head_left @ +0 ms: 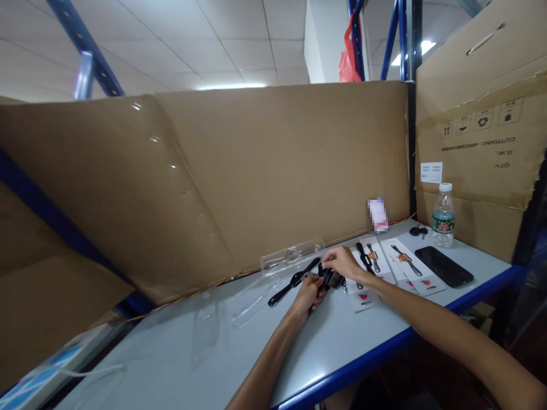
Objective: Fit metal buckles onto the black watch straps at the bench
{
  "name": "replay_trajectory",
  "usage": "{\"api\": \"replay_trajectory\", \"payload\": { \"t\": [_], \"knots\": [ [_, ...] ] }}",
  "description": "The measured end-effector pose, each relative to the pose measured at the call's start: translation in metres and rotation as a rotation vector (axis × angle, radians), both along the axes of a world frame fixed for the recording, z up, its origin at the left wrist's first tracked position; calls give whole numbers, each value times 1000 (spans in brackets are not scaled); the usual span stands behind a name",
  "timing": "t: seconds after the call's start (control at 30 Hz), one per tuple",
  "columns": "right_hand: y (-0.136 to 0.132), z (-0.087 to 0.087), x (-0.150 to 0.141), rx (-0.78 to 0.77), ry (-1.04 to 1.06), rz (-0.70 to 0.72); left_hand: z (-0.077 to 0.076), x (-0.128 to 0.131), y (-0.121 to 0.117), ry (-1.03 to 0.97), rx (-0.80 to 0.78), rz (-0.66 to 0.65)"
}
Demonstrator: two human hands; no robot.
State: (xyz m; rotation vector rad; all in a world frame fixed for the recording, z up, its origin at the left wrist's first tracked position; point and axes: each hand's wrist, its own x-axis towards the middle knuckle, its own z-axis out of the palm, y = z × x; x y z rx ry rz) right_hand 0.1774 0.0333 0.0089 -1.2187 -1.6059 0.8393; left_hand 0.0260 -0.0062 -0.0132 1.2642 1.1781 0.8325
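Note:
My left hand (308, 293) is wrapped round a black spokeshave (327, 278), mostly hidden by my fingers. At its upper end my right hand (341, 261) is closed in a pinch, touching the tool; any small part between those fingertips is hidden. Just left of my hands, a second black spokeshave body (284, 291) lies slantwise on the table. Another black spokeshave body (364, 257) rests on white printed cards (366, 302) beyond my right wrist. Some small metal pieces (344, 287) lie beside the held tool.
Clear plastic packaging (260, 290) is spread on the grey table (171, 353). To the right are more printed cards (401, 250), a black phone (443, 266), keys (417, 230) and a water bottle (443, 219). Cardboard (273, 171) walls the back; a blue-edged beam (354, 364) runs along the front.

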Motion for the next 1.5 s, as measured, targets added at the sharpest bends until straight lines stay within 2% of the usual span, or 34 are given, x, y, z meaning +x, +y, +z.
{"api": "replay_trajectory", "payload": {
  "t": [0.1, 0.2, 0.3, 0.47, 0.57, 0.7, 0.83, 0.93, 1.27, 1.5],
  "knots": [
    [-11, 4, -2, 122, -243, -14, -1, 0, 1, 11, 5, -2],
    [-18, 6, -3, 161, -393, -30, -1, 0, 1, 37, 12, -6],
    [-21, 4, -4, 292, -547, -56, -1, 0, 1, 57, 20, -21],
    [-23, -2, -3, 511, -754, 87, 1, 0, 0, 56, 41, -67],
    [-24, -1, -4, 466, -744, 94, 2, 0, 0, 60, 44, -75],
    [-26, 5, -6, 270, -673, 25, 0, -1, 1, 70, 35, -79],
    [-28, 12, -4, 190, -708, -57, -1, -2, 2, 72, 28, -69],
    [-29, 12, -2, 203, -774, -80, 0, -2, 2, 70, 12, -67],
    [-38, 9, -4, 405, -898, 68, -1, -4, 6, 20, -24, -83],
    [-35, 8, -4, 440, -885, 38, 6, -4, 5, 43, -62, -90]
  ]
}}
